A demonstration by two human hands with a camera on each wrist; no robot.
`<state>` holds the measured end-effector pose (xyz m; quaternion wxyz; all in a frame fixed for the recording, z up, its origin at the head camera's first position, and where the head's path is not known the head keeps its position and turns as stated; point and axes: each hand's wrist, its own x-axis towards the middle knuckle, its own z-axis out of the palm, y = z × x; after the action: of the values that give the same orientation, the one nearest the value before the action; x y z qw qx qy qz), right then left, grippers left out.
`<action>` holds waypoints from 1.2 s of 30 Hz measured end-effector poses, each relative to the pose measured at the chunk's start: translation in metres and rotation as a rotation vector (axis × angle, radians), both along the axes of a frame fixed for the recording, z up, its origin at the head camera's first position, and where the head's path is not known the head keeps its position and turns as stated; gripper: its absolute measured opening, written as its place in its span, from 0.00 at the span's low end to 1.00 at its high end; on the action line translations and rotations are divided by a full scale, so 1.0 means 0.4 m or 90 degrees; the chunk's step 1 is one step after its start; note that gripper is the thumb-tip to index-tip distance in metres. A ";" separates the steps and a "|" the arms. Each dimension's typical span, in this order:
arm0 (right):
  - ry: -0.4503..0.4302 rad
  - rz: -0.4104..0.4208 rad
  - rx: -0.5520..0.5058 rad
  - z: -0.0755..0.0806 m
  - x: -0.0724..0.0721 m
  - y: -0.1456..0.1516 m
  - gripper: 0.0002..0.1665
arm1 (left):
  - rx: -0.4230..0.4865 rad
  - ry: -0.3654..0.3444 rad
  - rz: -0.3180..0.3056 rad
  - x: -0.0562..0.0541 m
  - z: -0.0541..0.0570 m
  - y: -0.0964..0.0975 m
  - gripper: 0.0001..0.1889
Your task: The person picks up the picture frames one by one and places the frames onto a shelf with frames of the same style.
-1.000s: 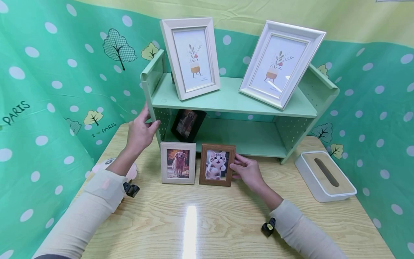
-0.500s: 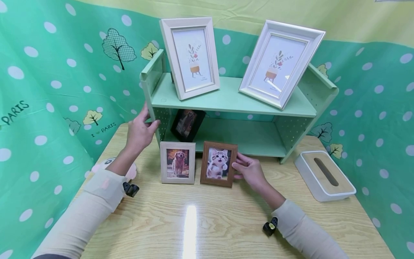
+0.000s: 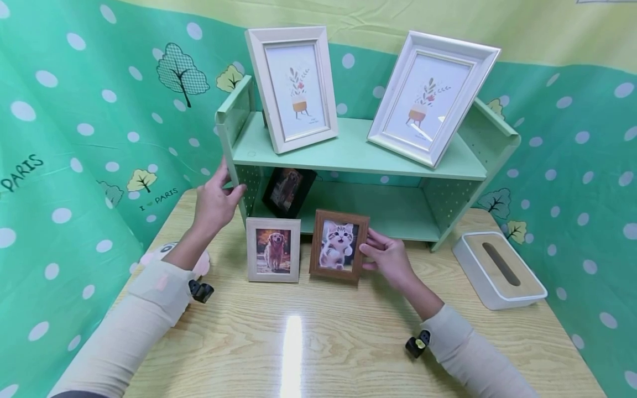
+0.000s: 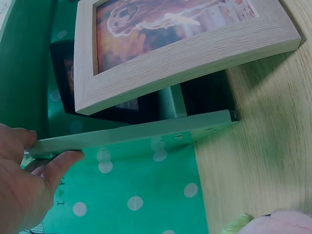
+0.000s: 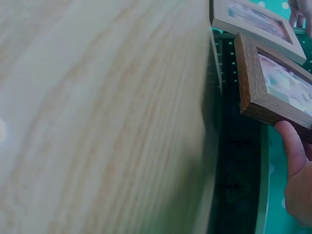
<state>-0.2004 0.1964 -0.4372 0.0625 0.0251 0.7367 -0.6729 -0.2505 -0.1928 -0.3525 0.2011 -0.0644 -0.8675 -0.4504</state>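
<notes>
My right hand (image 3: 390,258) pinches the right side of a brown wooden photo frame (image 3: 314,243) with a kitten picture. The frame tilts slightly in front of the green shelf (image 3: 368,213). My left hand (image 3: 215,203) grips the front edge of the shelf's left side panel, with thumb and fingers on either side of it in the left wrist view. Beside the brown frame, a pale wooden photo frame (image 3: 273,277) with a dog picture stands on the table. Behind it, a black photo frame (image 3: 303,193) leans inside the lower compartment.
Two larger white photo frames, one on the left (image 3: 259,72) and one on the right (image 3: 390,99), stand on the shelf's top board. A white tissue box (image 3: 485,282) with a wooden lid sits at the table's right. Something pink and rounded (image 3: 203,264) is partly behind my left forearm.
My right hand has moved the brown photo frame a little right and upward, tilting it more. The left hand has stayed on the shelf's side.
</notes>
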 end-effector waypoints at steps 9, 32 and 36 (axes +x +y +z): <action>0.010 -0.006 0.019 0.030 -0.003 0.006 0.38 | -0.002 0.002 -0.001 0.002 0.001 0.001 0.44; 0.028 -0.007 0.019 0.058 -0.014 0.013 0.38 | -0.014 0.003 0.004 0.004 0.002 0.003 0.44; 0.032 -0.008 0.026 0.060 -0.013 0.013 0.37 | -0.014 0.004 0.004 0.005 0.002 0.003 0.44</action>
<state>-0.2058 0.2014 -0.4132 0.0394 0.0139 0.7515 -0.6584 -0.2484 -0.1917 -0.3515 0.2045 -0.0650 -0.8719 -0.4401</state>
